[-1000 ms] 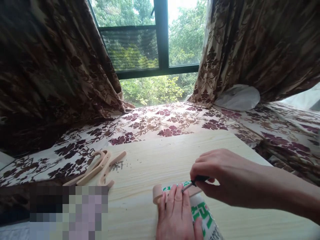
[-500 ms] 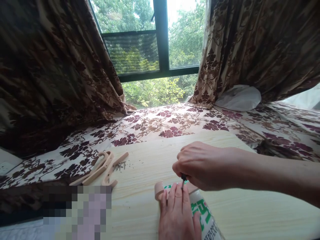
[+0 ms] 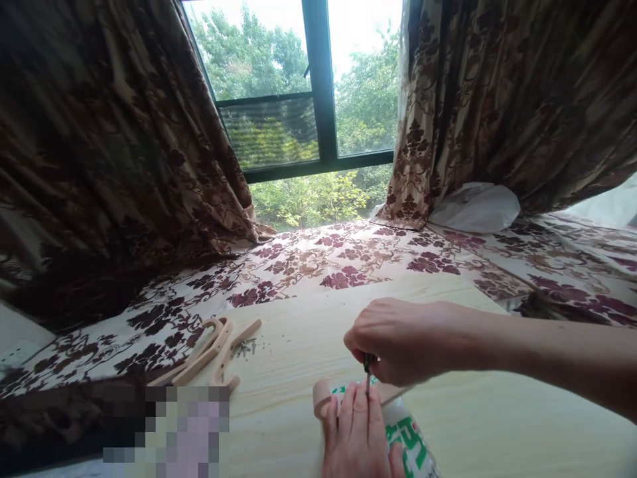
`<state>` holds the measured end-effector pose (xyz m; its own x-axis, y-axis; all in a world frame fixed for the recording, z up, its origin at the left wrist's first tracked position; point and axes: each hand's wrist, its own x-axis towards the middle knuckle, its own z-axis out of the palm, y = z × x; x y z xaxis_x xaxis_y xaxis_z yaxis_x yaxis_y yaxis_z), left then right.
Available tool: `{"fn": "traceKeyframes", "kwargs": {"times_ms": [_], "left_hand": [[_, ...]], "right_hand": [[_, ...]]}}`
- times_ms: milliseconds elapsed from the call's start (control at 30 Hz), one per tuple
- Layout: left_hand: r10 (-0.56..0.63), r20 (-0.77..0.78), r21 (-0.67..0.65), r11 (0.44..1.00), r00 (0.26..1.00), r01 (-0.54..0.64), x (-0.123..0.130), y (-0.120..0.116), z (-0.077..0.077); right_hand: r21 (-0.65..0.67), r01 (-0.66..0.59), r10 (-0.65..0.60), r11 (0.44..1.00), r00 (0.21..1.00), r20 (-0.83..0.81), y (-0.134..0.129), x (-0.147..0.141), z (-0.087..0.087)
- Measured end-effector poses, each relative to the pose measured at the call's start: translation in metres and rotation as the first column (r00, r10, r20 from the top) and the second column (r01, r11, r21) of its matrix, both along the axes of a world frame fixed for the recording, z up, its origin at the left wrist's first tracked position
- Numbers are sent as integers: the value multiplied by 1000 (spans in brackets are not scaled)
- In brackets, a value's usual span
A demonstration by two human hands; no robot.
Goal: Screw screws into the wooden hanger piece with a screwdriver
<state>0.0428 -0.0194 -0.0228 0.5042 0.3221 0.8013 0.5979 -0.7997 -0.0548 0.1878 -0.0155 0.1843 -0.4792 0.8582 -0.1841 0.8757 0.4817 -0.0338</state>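
Head view: the right hand [image 3: 393, 338] is curled closed around the dark handle of a screwdriver [image 3: 368, 384], whose thin shaft points down among the fingers of the left hand; whether its tip sits in a screw is too small to tell. The left hand [image 3: 355, 435] is spread nearly flat, palm down, fingers straight and close together with the thumb apart, resting across a wooden piece [image 3: 321, 399]. That piece lies near the front of the table, under the left fingers and on top of a white bag with green print [image 3: 409, 439]; its curved end sticks out to the left and its other end to the right. Farther left on the pale wood-grain table [image 3: 283, 378] lie more curved wooden parts [image 3: 203, 358], with a small pile of screws [image 3: 245, 348] just beside them. A pixelated patch [image 3: 186, 441] covers the area in front. Beyond the table spreads a flowered cloth [image 3: 303, 265], with a white plastic bundle [image 3: 475, 207] on it at right. Patterned curtains [image 3: 119, 133] flank a dark-framed window [image 3: 326, 99], with green trees [image 3: 249, 56] outside.
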Motion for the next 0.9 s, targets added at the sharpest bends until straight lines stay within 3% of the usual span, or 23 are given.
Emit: {"fn": "traceKeyframes", "kwargs": {"times_ms": [133,400,567,767,833,900], "left_hand": [[-1,26,9,1000,1000,0,0,1,-3],[3,-22,67,998,1000,-1,-4,6,-18],[22,-90,95,995,996,-13,-3,8,-17],[22,238,57,998,971,-37,10,6,-11],[26,183,89,995,983,-43,8,5,-5],[-4,-107,115,993,994,16,5,4,0]], "right_hand": [[-8,85,-85,996,996,38,-1,-1,3],[0,-48,48,999,997,64,-1,-6,3],[83,60,-67,995,994,84,0,-10,-4],[7,-65,63,998,989,137,-6,-10,13],[-12,-87,87,996,981,173,-8,-13,17],[-16,-89,91,996,977,192,-9,-15,17]]}}
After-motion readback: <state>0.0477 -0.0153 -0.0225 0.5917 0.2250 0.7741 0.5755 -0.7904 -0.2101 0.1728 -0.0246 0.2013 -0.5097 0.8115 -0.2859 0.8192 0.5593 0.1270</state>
